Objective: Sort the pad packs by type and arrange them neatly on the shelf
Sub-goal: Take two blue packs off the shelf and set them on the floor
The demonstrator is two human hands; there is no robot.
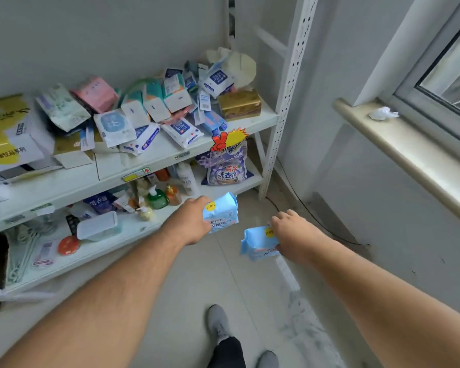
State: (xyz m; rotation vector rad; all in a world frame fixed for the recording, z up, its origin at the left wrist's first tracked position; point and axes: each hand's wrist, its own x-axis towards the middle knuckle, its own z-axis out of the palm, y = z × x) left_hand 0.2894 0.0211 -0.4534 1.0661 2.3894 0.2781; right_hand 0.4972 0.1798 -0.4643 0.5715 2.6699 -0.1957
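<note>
My left hand [194, 220] grips a light blue pad pack [222, 212] with a yellow sticker, held out over the floor in front of the lower shelf. My right hand [290, 232] grips a second light blue pad pack [256, 244] of the same look, lower and to the right. On the upper shelf board [154, 155] lies a jumble of packs: a pink pack [96, 94], several teal and white packs [154, 102], white and blue wipe packs [182, 131] and a pale green pack [63, 107].
A gold tissue box [239, 103] stands at the shelf's right end by the white upright post [284, 96]. A purple detergent bag [227, 166], bottles and a green soap dispenser [156, 197] fill the lower shelf. A cardboard box [11, 134] sits left. A windowsill [398, 150] runs on the right.
</note>
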